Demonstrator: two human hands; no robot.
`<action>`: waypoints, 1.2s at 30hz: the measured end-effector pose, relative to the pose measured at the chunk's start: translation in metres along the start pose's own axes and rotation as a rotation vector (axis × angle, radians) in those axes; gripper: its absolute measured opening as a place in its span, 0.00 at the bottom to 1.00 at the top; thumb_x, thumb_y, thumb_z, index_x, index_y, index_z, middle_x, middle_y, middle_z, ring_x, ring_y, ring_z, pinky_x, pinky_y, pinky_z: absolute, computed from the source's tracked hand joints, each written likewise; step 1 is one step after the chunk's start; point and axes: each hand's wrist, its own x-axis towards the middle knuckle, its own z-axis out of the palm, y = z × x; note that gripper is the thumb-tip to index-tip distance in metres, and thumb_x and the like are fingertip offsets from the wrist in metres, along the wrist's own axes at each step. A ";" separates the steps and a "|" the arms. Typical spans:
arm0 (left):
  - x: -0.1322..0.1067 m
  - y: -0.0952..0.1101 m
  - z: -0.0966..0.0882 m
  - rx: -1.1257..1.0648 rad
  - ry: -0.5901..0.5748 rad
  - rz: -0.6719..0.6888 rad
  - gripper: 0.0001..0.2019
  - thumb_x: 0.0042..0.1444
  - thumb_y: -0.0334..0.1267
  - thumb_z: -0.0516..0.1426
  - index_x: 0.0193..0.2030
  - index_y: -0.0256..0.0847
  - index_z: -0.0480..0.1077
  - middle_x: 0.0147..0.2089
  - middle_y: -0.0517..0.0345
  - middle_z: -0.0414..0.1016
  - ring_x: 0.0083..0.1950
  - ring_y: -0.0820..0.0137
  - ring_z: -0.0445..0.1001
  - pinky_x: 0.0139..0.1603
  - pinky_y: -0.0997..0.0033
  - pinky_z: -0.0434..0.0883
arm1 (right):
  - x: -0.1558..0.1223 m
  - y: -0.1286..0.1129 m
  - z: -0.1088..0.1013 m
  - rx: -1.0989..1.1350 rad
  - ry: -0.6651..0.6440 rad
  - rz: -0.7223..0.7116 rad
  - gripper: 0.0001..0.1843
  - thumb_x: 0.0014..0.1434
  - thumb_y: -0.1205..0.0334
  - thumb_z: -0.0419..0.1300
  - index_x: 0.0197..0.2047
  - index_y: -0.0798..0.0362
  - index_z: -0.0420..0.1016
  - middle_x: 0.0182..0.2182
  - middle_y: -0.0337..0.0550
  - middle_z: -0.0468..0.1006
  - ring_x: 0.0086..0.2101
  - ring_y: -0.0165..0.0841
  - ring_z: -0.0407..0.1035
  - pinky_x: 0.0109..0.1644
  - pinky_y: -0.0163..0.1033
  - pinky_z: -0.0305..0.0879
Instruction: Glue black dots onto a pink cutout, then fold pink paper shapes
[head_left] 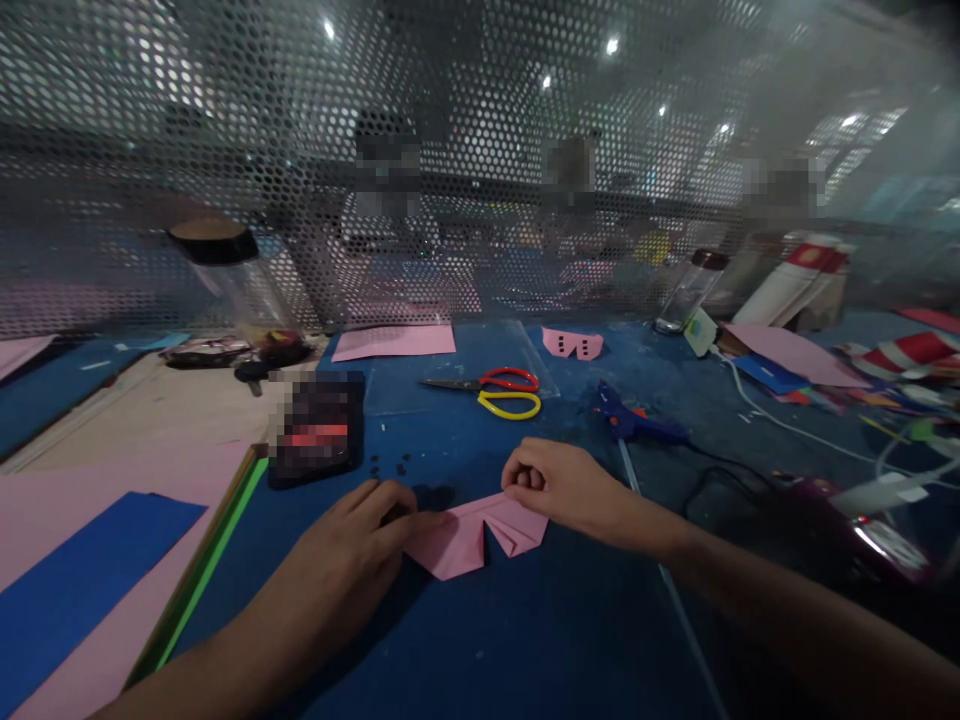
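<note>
Between my hands is a folded pink paper [457, 545] with a notch in its lower edge and a loose flap beside the notch. My left hand [371, 535] pinches its left end between thumb and fingers. With curled fingers, my right hand [555, 490] grips the upper right corner. Just beyond lie scissors [510, 392] with one red and one yellow handle, blades pointing left. Several tiny black paper bits [390, 466] are scattered above my left hand. Farther back sits a small pink cutout [572, 345] with black squares on it.
A blue glue gun [637, 420] with its cord lies to the right, a phone [319, 430] to the left. Pink paper [394, 342] and a perforated metal screen [465, 150] stand behind. Blue card [90, 560] lies at left; a jar [240, 290] and bottle [690, 290] stand farther back.
</note>
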 end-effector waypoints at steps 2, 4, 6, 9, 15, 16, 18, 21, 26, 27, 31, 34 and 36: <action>0.001 0.000 0.000 0.002 -0.010 -0.002 0.23 0.65 0.23 0.47 0.59 0.48 0.71 0.47 0.53 0.70 0.46 0.63 0.70 0.46 0.62 0.71 | 0.001 -0.002 0.000 0.001 0.000 -0.001 0.08 0.57 0.71 0.61 0.37 0.50 0.78 0.34 0.35 0.77 0.32 0.27 0.67 0.34 0.33 0.58; 0.001 -0.001 0.000 0.007 -0.025 -0.002 0.23 0.66 0.23 0.47 0.60 0.50 0.70 0.47 0.52 0.70 0.45 0.62 0.70 0.45 0.61 0.71 | 0.002 -0.004 0.001 -0.001 -0.001 -0.001 0.07 0.57 0.71 0.61 0.36 0.50 0.78 0.33 0.35 0.77 0.32 0.27 0.67 0.34 0.33 0.58; 0.001 -0.001 0.000 0.021 -0.043 -0.003 0.24 0.66 0.23 0.47 0.61 0.51 0.70 0.46 0.52 0.70 0.45 0.62 0.69 0.44 0.60 0.71 | 0.003 -0.004 0.001 0.006 0.003 0.000 0.06 0.57 0.71 0.61 0.36 0.50 0.78 0.33 0.36 0.76 0.31 0.27 0.67 0.34 0.33 0.58; 0.000 -0.002 0.000 0.039 -0.059 -0.002 0.25 0.66 0.23 0.46 0.62 0.51 0.68 0.46 0.51 0.69 0.44 0.61 0.69 0.43 0.59 0.71 | 0.003 -0.004 0.002 0.025 0.012 0.008 0.06 0.57 0.70 0.61 0.36 0.50 0.78 0.33 0.36 0.76 0.31 0.27 0.67 0.34 0.33 0.59; -0.001 -0.003 0.001 0.020 -0.066 -0.009 0.25 0.66 0.23 0.46 0.63 0.52 0.67 0.47 0.51 0.69 0.46 0.61 0.68 0.45 0.58 0.70 | 0.002 -0.012 -0.001 0.019 -0.019 -0.062 0.09 0.63 0.71 0.58 0.40 0.50 0.79 0.38 0.38 0.77 0.38 0.30 0.70 0.41 0.35 0.63; -0.001 -0.003 0.001 0.012 -0.071 -0.013 0.25 0.66 0.23 0.46 0.63 0.52 0.68 0.47 0.52 0.69 0.45 0.62 0.68 0.46 0.58 0.70 | 0.002 -0.013 -0.001 0.007 -0.030 -0.090 0.11 0.63 0.72 0.57 0.41 0.50 0.79 0.39 0.38 0.77 0.40 0.30 0.70 0.44 0.35 0.63; -0.001 -0.002 0.001 -0.007 -0.073 -0.016 0.25 0.66 0.23 0.46 0.62 0.53 0.68 0.47 0.53 0.69 0.45 0.62 0.68 0.47 0.58 0.70 | 0.001 -0.013 0.001 -0.018 -0.048 -0.136 0.14 0.65 0.74 0.55 0.42 0.49 0.79 0.41 0.39 0.77 0.43 0.31 0.70 0.48 0.37 0.63; 0.000 -0.002 0.002 -0.010 -0.064 -0.025 0.25 0.67 0.23 0.47 0.63 0.54 0.68 0.46 0.53 0.68 0.44 0.63 0.67 0.47 0.58 0.70 | 0.000 -0.012 0.005 -0.034 -0.055 -0.162 0.16 0.66 0.74 0.54 0.45 0.48 0.80 0.42 0.40 0.76 0.45 0.32 0.69 0.51 0.38 0.63; 0.000 -0.003 0.002 0.007 -0.059 -0.020 0.25 0.66 0.23 0.47 0.62 0.53 0.69 0.45 0.54 0.69 0.43 0.63 0.68 0.46 0.59 0.71 | 0.000 -0.012 0.007 -0.054 -0.093 -0.178 0.18 0.68 0.73 0.52 0.49 0.46 0.79 0.45 0.40 0.75 0.46 0.31 0.70 0.55 0.41 0.61; 0.000 -0.002 0.002 0.009 -0.060 -0.018 0.25 0.66 0.23 0.47 0.62 0.52 0.69 0.45 0.53 0.69 0.43 0.64 0.68 0.46 0.59 0.71 | 0.000 -0.012 0.007 -0.067 -0.104 -0.189 0.18 0.68 0.73 0.52 0.49 0.46 0.79 0.45 0.40 0.75 0.46 0.31 0.70 0.56 0.42 0.60; 0.001 -0.002 0.001 0.022 -0.059 -0.010 0.26 0.65 0.22 0.47 0.63 0.51 0.68 0.46 0.53 0.70 0.44 0.63 0.68 0.47 0.59 0.71 | 0.001 -0.014 0.007 -0.127 -0.131 -0.232 0.20 0.68 0.75 0.52 0.51 0.45 0.79 0.45 0.40 0.75 0.46 0.32 0.69 0.55 0.43 0.58; 0.002 -0.002 0.001 0.033 -0.036 0.002 0.26 0.65 0.22 0.47 0.63 0.51 0.68 0.46 0.52 0.70 0.44 0.63 0.68 0.47 0.59 0.72 | 0.001 -0.014 0.007 -0.153 -0.130 -0.248 0.21 0.68 0.75 0.52 0.52 0.44 0.79 0.45 0.41 0.75 0.46 0.33 0.69 0.54 0.43 0.57; 0.002 -0.001 0.000 0.034 -0.027 0.006 0.25 0.65 0.23 0.47 0.62 0.51 0.69 0.45 0.53 0.70 0.43 0.63 0.68 0.46 0.59 0.72 | 0.001 -0.014 0.008 -0.163 -0.130 -0.259 0.22 0.68 0.75 0.52 0.53 0.43 0.78 0.44 0.41 0.75 0.46 0.33 0.68 0.53 0.43 0.57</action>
